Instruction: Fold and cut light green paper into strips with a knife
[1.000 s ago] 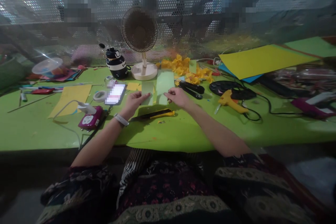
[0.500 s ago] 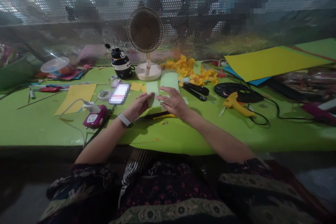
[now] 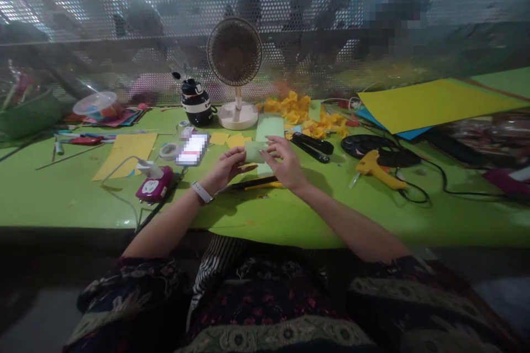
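My left hand (image 3: 226, 168) and my right hand (image 3: 285, 161) hold a small pale green paper piece (image 3: 254, 151) between them, lifted a little above the green table (image 3: 62, 198). Each hand pinches one end of it. A longer pale green paper strip (image 3: 270, 126) lies flat just behind the hands. A black and yellow utility knife (image 3: 256, 182) lies on the table under the hands. My left wrist wears a white band.
A small fan (image 3: 234, 60) and a black bottle (image 3: 196, 102) stand behind. Phone (image 3: 191, 149), tape roll (image 3: 168, 151) and pink device (image 3: 154, 188) lie left. Black stapler (image 3: 312, 146), yellow glue gun (image 3: 372, 165), yellow paper flowers (image 3: 296, 110) and a yellow sheet (image 3: 430, 102) lie right.
The hands left the two strips lying flat, picked up the smaller green piece and raised it off the table. The view shifted slightly.
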Available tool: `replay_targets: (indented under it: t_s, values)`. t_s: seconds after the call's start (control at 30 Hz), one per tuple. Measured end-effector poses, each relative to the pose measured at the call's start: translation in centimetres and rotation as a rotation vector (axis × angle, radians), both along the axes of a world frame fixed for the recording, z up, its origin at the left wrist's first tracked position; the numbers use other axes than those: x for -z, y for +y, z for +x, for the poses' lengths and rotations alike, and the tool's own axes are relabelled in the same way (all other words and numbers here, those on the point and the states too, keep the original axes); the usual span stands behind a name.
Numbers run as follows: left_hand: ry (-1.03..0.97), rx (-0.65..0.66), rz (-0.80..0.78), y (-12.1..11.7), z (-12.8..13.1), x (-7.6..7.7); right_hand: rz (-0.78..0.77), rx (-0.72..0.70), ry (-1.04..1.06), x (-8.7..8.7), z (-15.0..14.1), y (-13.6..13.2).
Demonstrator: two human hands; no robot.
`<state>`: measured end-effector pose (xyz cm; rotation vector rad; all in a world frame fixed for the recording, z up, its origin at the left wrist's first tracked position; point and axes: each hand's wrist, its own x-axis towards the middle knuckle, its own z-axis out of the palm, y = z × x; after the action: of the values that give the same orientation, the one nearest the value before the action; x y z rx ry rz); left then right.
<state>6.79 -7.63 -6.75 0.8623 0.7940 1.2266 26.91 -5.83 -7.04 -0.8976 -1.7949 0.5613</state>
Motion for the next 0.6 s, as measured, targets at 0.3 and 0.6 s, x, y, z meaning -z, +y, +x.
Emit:
replay_targets:
  t_s: [0.3, 0.6]
  values:
    - [0.137, -0.002, 0.100, -0.64, 0.56, 0.15, -0.155, -0.017, 0.077, -0.89, -0.53, -0.69]
    - [0.161, -0.012, 0.126, -0.31, 0.49, 0.52, -0.112, -0.042, 0.109, -0.52, -0.49, -0.37]
